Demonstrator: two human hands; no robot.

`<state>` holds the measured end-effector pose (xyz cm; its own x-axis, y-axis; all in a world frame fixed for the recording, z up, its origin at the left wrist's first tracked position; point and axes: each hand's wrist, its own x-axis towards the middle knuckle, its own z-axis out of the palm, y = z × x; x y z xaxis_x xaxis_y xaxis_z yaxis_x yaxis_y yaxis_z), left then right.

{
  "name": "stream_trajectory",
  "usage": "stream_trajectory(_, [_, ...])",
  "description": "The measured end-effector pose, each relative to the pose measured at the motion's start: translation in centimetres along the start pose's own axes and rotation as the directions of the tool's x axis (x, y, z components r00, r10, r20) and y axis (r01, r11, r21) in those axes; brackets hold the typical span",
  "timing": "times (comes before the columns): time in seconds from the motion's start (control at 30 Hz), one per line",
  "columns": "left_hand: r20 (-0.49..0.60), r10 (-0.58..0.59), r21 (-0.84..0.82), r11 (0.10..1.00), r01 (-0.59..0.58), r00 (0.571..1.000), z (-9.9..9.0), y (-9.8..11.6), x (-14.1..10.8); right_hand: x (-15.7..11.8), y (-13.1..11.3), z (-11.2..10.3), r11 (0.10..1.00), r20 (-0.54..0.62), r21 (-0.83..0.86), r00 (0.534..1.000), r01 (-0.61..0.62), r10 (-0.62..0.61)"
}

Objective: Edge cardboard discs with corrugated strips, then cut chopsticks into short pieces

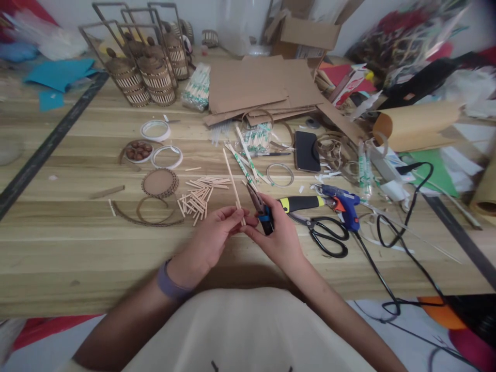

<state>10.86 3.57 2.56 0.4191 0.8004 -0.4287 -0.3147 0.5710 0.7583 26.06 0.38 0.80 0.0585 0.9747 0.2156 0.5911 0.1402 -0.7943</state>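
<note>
My left hand (219,227) pinches the lower end of a pale wooden chopstick (231,178), which slants up and away over the table. Wrapped in my right hand (281,230) is a pair of pliers (260,204) with blue-and-black handles, its jaws pointing away from me. The fingertips of both hands meet near the stick's lower end. Just left of them lies a loose pile of short cut sticks (199,199). Beyond the hands rest paper-wrapped chopsticks (242,163). A round cardboard disc with a ridged edge (159,183) sits left of the pile.
At right lie a blue glue gun (343,204) with a trailing black cord, black-handled scissors (327,235), a yellow-black handled tool (302,203) and a phone (307,151). Cardboard sheets (259,82) are stacked behind. Lantern-like stick baskets (157,77) stand back left, near tape rolls (155,130).
</note>
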Motion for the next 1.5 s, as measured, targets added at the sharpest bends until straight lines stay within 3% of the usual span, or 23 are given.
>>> stream_trajectory(0.13, [-0.024,0.029,-0.021,0.999,-0.03,0.999,0.1,-0.2,-0.2,-0.1,-0.2,0.1,0.999,-0.015,0.043,1.0,0.007,-0.006])
stream_trajectory(0.27, [-0.093,0.101,0.01,0.995,-0.101,0.99,-0.4,0.4,-0.2,-0.2,-1.0,-0.5,0.947,0.052,0.226,0.973,-0.229,0.223])
stream_trajectory(0.33, [-0.147,0.162,0.044,0.987,-0.157,0.976,-0.8,0.9,-0.1,-0.3,-1.4,-1.1,0.825,0.207,0.39,0.912,-0.409,0.354])
stream_trajectory(0.4, [-0.121,0.184,0.088,0.981,-0.174,0.975,-1.0,1.1,-0.1,-0.4,-1.8,-1.4,0.598,0.431,0.548,0.81,-0.585,0.397])
stream_trajectory(0.5, [0.111,0.047,0.076,0.996,-0.056,0.993,-1.0,0.9,-0.2,-0.5,-2.1,-1.2,0.236,0.676,0.625,0.667,-0.744,0.313])
stream_trajectory(0.57, [0.231,-0.05,0.061,0.997,0.037,0.972,-0.7,0.7,-0.4,-0.7,-2.2,-0.8,0.115,0.736,0.619,0.625,-0.777,0.26])
stream_trajectory(0.67, [0.23,-0.085,0.078,0.995,0.069,0.97,-0.4,0.5,-0.7,-0.9,-2.2,-0.3,0.048,0.758,0.621,0.615,-0.783,0.218])
stream_trajectory(0.83, [0.191,-0.067,0.125,0.991,0.044,0.979,-0.6,0.5,-0.9,-1.5,-2.4,-0.9,0.057,0.781,0.587,0.584,-0.807,0.221])
stream_trajectory(0.93, [0.22,-0.053,0.118,0.993,0.027,0.974,-0.7,0.4,-1.0,-1.9,-2.7,-1.8,0.117,0.764,0.593,0.602,-0.797,0.233])
stream_trajectory(1.03, [0.197,0.008,0.178,0.983,-0.043,0.98,-0.7,0.9,-1.1,-2.1,-2.7,-3.2,0.274,0.719,0.571,0.632,-0.774,0.288])
stream_trajectory(1.17, [0.062,0.09,0.415,0.903,-0.108,0.994,-1.4,2.3,-1.5,-1.7,-2.0,-6.1,0.553,0.657,0.444,0.676,-0.705,0.335])
stream_trajectory(1.33, [0.139,0.031,0.629,0.769,-0.112,0.99,-2.6,3.3,-1.9,-0.7,-1.9,-8.6,0.723,0.701,0.215,0.619,-0.656,0.354])
stream_trajectory(1.5, [0.189,-0.069,0.589,0.806,-0.057,0.979,-2.1,3.2,-2.3,0.2,-2.7,-8.1,0.669,0.763,0.161,0.521,-0.726,0.382])
